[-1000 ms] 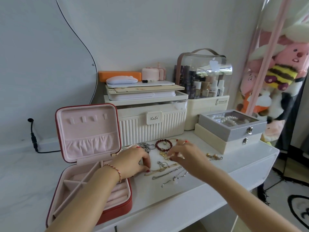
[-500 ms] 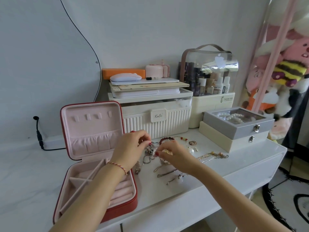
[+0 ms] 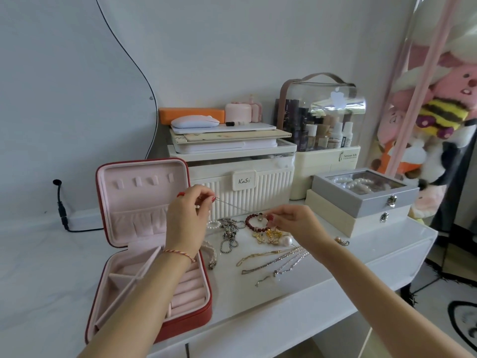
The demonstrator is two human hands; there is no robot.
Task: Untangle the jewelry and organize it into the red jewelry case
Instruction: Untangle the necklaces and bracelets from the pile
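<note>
The red jewelry case (image 3: 192, 315) lies open at the left of the white table, its pink lid upright. My left hand (image 3: 184, 220) and my right hand (image 3: 294, 223) each pinch one end of a thin silver chain (image 3: 232, 205), stretched taut between them above the table. Under the chain lie a dark red bead bracelet (image 3: 250, 224), a gold charm cluster (image 3: 269, 235) with a large pearl, a silver ball chain (image 3: 229, 235), a pearl strand (image 3: 210, 253) beside the case, and several gold and silver chains (image 3: 273, 259) laid out side by side.
A cream ribbed storage box (image 3: 247, 192) stands right behind the jewelry. A grey glass-lidded box (image 3: 361, 196) sits on a cream box at the right. A clear cosmetics case (image 3: 322, 120) stands at the back. The table's right edge drops to the floor. A black cable (image 3: 63, 215) lies at the left.
Both hands have lifted off the jewelry pile and pulled apart, drawing a thin silver chain taut between them. The camera view has shifted slightly.
</note>
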